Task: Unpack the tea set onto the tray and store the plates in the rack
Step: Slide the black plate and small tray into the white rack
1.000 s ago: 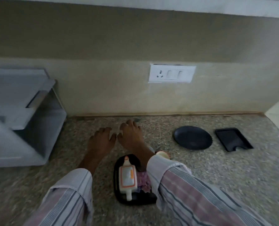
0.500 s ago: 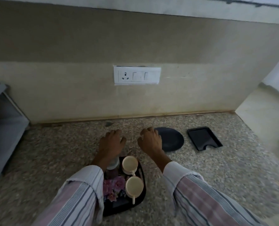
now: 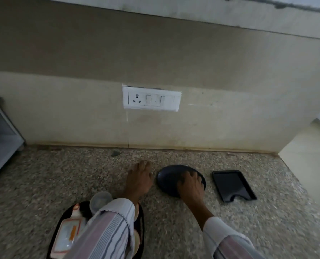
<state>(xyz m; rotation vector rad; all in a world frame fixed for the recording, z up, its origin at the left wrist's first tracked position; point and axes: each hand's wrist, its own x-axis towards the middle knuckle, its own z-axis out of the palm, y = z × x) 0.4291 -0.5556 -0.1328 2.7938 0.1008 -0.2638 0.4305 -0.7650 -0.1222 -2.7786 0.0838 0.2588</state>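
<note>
The right hand (image 3: 190,186) rested, fingers spread, on the round black plate (image 3: 167,181); the left hand (image 3: 139,179) lay flat on the worktop (image 3: 43,184) beside it.

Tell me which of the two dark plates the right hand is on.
The round plate: the right hand rests on its right half. The rectangular plate, with a notched near edge, lies untouched further right.

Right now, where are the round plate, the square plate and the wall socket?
Round plate (image 3: 167,177): head view, bare left part of its surface.
Square plate (image 3: 230,183): head view, middle of its flat well.
Socket (image 3: 151,99): head view, centre of the white faceplate.
</note>
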